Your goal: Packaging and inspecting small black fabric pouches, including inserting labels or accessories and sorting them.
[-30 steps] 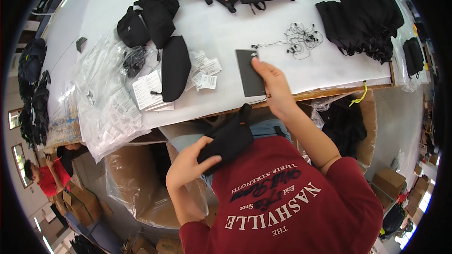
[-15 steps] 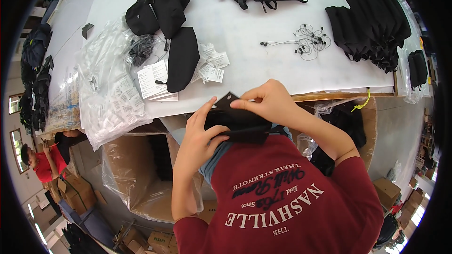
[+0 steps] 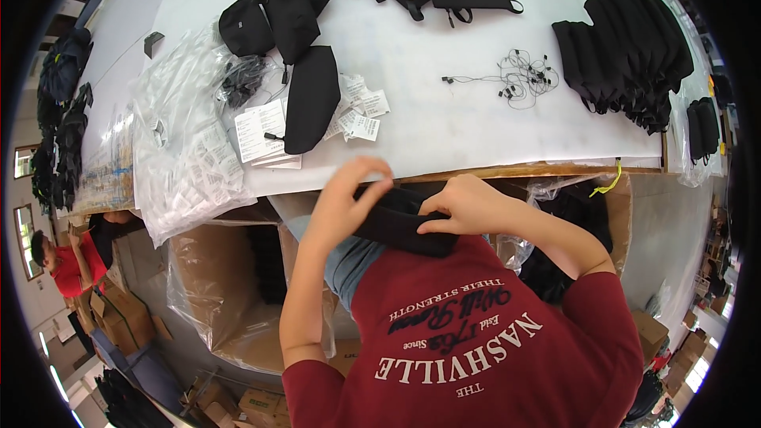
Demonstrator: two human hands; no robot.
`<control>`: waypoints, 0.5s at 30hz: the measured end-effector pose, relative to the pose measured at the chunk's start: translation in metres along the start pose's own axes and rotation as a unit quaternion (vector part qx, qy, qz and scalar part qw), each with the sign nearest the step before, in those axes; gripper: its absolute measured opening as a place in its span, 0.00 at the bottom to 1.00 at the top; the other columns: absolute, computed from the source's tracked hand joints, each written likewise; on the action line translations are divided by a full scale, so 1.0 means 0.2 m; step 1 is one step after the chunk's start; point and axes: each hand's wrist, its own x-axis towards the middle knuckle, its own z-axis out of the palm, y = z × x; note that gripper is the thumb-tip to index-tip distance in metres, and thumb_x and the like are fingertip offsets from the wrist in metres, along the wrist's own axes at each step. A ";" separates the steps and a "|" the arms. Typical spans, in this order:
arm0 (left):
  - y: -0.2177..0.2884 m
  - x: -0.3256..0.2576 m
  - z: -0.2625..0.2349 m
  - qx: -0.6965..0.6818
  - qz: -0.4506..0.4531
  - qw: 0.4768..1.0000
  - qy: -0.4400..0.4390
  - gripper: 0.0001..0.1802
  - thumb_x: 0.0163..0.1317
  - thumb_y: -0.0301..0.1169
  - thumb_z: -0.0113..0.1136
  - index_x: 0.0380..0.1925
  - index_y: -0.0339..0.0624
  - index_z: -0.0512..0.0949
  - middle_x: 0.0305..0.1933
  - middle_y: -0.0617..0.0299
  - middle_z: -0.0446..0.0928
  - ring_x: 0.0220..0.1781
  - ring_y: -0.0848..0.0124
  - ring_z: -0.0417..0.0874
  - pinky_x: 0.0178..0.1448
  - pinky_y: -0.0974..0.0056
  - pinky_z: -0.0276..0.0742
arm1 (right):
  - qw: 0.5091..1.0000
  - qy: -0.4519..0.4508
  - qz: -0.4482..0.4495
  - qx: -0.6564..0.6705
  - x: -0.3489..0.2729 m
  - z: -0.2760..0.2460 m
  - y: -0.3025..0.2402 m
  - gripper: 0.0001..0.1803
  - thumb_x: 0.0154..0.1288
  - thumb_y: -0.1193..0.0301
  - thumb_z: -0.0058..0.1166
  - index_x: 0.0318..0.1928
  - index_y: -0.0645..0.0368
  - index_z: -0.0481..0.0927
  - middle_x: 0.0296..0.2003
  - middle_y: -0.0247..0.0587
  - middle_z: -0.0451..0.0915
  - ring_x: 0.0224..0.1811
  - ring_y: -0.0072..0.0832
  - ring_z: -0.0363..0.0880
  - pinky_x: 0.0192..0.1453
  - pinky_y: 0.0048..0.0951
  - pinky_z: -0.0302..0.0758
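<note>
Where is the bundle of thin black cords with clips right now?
In the head view, the cord bundle lies loose on the white table, right of centre, between the paper tags and the stack of black pouches, beyond both hands.

Both hands, the left hand (image 3: 342,198) and right hand (image 3: 468,204), hold a pouch (image 3: 400,226) between them, just near of the table (image 3: 444,123) edge. On the table, paper tags (image 3: 261,131) lie left, tangled cords (image 3: 519,78) middle, stacked pouches (image 3: 626,51) far right. A lined carton (image 3: 214,269) stands below-left.

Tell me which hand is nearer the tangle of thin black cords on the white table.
Right. The right hand sits just below the table edge, under the tangle of thin black cords; the left hand is farther off to the left.
</note>
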 end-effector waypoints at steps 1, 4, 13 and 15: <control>-0.02 0.06 0.00 0.000 0.002 1.000 0.004 0.13 0.50 0.28 0.65 0.38 0.44 0.79 0.43 0.64 0.79 0.50 0.63 0.75 0.57 0.59 0.64 | 1.000 -0.001 -0.002 -0.003 0.00 0.00 -0.01 0.16 0.57 0.54 0.59 0.32 0.52 0.84 0.16 0.42 0.77 0.21 0.40 0.77 0.29 0.35 0.72; -0.10 0.22 -0.02 0.387 0.145 0.898 0.151 0.13 0.52 0.27 0.63 0.39 0.43 0.77 0.42 0.63 0.77 0.45 0.63 0.76 0.55 0.59 0.65 | 1.000 -0.003 0.003 -0.026 -0.02 -0.02 -0.04 0.15 0.57 0.54 0.59 0.32 0.52 0.85 0.16 0.43 0.77 0.20 0.41 0.76 0.28 0.36 0.72; 0.14 0.19 -0.02 0.139 0.138 0.975 0.106 0.06 0.55 0.29 0.62 0.33 0.45 0.81 0.39 0.63 0.78 0.46 0.64 0.76 0.54 0.60 0.64 | 0.970 0.189 -0.035 -0.150 -0.11 -0.12 0.00 0.09 0.51 0.58 0.64 0.30 0.47 0.87 0.14 0.34 0.77 0.15 0.33 0.71 0.24 0.31 0.65; 0.18 0.16 -0.04 0.190 0.161 0.966 0.076 0.06 0.55 0.29 0.63 0.33 0.44 0.81 0.42 0.63 0.78 0.49 0.64 0.74 0.56 0.60 0.63 | 0.963 0.210 -0.045 -0.165 -0.09 -0.16 -0.02 0.09 0.51 0.59 0.64 0.30 0.47 0.86 0.14 0.34 0.76 0.15 0.32 0.71 0.24 0.31 0.65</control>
